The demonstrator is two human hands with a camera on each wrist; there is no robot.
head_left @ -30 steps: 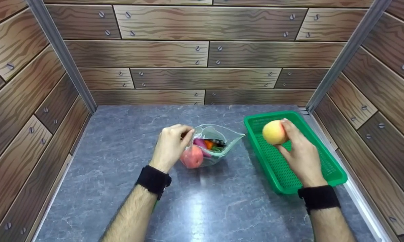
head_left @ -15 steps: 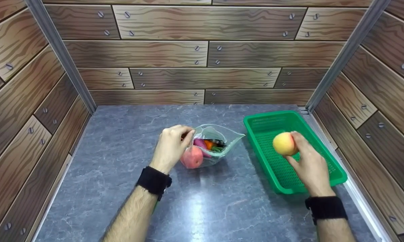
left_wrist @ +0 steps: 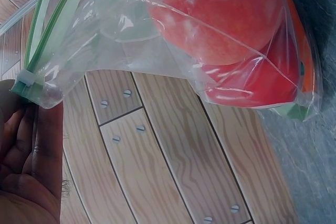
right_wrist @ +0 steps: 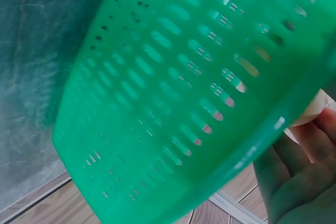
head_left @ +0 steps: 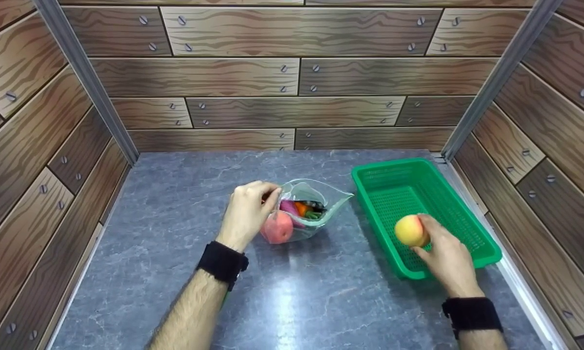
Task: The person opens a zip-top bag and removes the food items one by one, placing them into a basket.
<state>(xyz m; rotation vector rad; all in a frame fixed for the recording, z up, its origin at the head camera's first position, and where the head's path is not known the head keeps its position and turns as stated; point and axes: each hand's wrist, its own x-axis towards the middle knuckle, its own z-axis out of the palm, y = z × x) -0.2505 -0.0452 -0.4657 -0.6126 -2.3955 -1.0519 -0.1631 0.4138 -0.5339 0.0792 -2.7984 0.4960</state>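
My left hand (head_left: 247,210) pinches the left rim of a clear zip bag (head_left: 305,210) that stands open on the grey table. The bag (left_wrist: 173,45) holds a red-pink fruit (head_left: 278,227) and other coloured items; in the left wrist view the fruit (left_wrist: 220,14) fills the bag and my fingers (left_wrist: 31,145) hold the zipper end. My right hand (head_left: 445,255) grips a yellow-red peach (head_left: 410,230) low over the near end of a green perforated basket (head_left: 459,204). The right wrist view shows the basket wall (right_wrist: 173,103) close up and my fingers (right_wrist: 304,177).
Wood-patterned walls close the table (head_left: 175,272) on three sides, with metal corner posts (head_left: 85,82). The basket lies along the right wall. Bare grey surface lies left of the bag and in front of both hands.
My right hand has carried the peach toward me and downward, from over the basket's middle to low at its near end. The left hand and the bag have stayed put.
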